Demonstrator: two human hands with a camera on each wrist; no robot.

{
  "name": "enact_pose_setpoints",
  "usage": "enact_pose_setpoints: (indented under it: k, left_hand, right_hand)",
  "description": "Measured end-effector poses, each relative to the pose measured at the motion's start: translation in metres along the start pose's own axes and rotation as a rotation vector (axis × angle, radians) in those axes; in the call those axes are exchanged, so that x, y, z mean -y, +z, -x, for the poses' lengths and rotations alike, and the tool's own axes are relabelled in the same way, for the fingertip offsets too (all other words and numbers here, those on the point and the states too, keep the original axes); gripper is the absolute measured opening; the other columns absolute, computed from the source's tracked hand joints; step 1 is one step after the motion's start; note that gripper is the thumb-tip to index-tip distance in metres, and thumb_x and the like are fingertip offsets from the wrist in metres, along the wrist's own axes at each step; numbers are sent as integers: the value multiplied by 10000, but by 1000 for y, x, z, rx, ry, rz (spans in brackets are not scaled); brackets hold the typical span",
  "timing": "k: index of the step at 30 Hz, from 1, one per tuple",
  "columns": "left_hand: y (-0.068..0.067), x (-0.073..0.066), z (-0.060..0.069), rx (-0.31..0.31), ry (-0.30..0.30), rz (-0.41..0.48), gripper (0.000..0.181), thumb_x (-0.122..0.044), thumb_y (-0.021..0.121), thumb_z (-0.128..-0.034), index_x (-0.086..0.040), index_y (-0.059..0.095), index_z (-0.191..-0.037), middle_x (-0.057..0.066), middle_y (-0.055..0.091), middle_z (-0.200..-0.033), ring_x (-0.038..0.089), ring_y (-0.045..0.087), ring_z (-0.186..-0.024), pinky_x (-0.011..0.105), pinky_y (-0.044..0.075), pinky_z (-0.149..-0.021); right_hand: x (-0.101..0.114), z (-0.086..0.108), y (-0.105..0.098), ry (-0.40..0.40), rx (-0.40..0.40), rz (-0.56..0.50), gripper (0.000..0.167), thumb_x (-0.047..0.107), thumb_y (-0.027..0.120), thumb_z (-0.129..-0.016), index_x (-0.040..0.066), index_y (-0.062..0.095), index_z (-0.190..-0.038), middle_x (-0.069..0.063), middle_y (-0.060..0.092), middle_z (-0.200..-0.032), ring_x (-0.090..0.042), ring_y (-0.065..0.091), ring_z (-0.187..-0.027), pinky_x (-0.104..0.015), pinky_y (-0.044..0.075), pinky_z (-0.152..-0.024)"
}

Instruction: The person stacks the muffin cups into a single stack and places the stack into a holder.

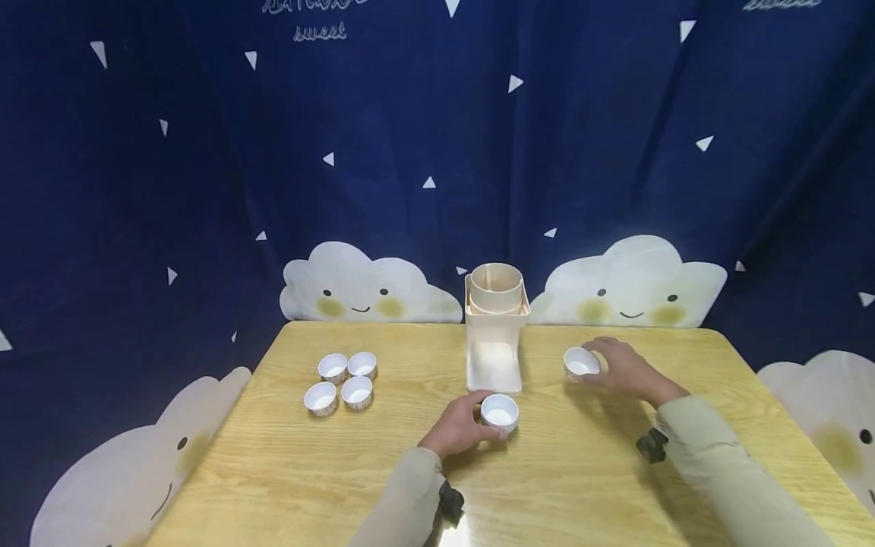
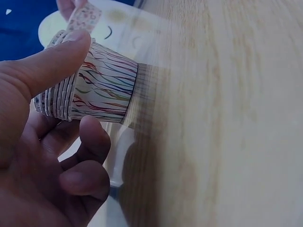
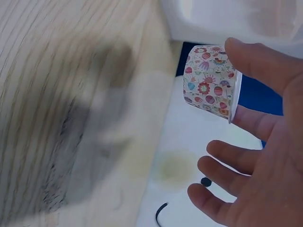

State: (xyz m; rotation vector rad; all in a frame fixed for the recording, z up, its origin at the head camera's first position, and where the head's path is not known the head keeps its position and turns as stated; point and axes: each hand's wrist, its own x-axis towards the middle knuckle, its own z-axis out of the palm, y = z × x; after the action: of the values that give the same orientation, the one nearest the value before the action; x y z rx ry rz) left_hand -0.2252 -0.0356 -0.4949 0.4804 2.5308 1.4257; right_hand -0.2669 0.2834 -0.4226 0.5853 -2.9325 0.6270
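Note:
My left hand (image 1: pixel 461 427) grips a nested stack of paper baking cups (image 1: pixel 500 414) near the table's middle. In the left wrist view the lowest cup (image 2: pixel 106 85) of that stack has coloured wavy stripes, and several rims are layered at its mouth. Over the right part of the table, my right hand (image 1: pixel 625 368) pinches one paper baking cup (image 1: pixel 582 365) by its rim between thumb and forefinger. This cup (image 3: pixel 208 81) carries a flower print and is held off the table; its other three fingers stay loosely bent. Four-sided grouping aside, several white-lined cups (image 1: pixel 339 384) stand at the left.
A cream plastic holder (image 1: pixel 494 365) with a round tube (image 1: pixel 496 289) on top stands at the table's back middle. Behind the wooden table (image 1: pixel 273 471) hangs a dark blue curtain (image 1: pixel 410 114) with clouds and triangles.

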Motion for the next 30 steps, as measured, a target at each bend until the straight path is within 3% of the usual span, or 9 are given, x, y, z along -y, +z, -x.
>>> enact_pose_setpoints:
  k: [5, 14, 23, 30]
  left_hand:
    - [0, -1, 1, -2, -6, -7, 602, -247, 896, -703, -258, 654, -1254, -77, 696, -1139, 122, 585, -1104, 381, 455, -997]
    - [-1, -3, 1, 5, -10, -4, 589, -229, 899, -699, -249, 665, -1240, -70, 698, -1142, 106, 583, -1076, 315, 475, -923]
    - [-1, 0, 0, 9, 9, -12, 590, -246, 896, -709, -242, 662, -1250, -59, 700, -1193, 155, 592, -1174, 420, 429, -1068]
    - [-1, -1, 0, 8, 15, -24, 595, -250, 898, -706, -240, 661, -1252, -50, 701, -1205, 177, 593, -1197, 447, 421, -1084]
  right_hand:
    - [19, 2, -5, -48, 2, -19, 618, 334, 795, -808, -60, 603, -1244, -363, 542, -1317, -555, 490, -1236, -664, 418, -991]
    - [45, 2, -8, -151, 1, -55, 525, 289, 801, -791, -12, 641, -1190, -278, 605, -1262, -479, 532, -1217, -625, 417, -1023]
    - [60, 4, -9, -177, 17, -66, 498, 275, 806, -788, 16, 645, -1182, -241, 613, -1255, -449, 542, -1208, -612, 419, -1026]
    - [76, 5, -4, -187, 72, -70, 529, 321, 796, -806, 35, 635, -1221, -272, 583, -1303, -476, 531, -1225, -635, 417, -1024]
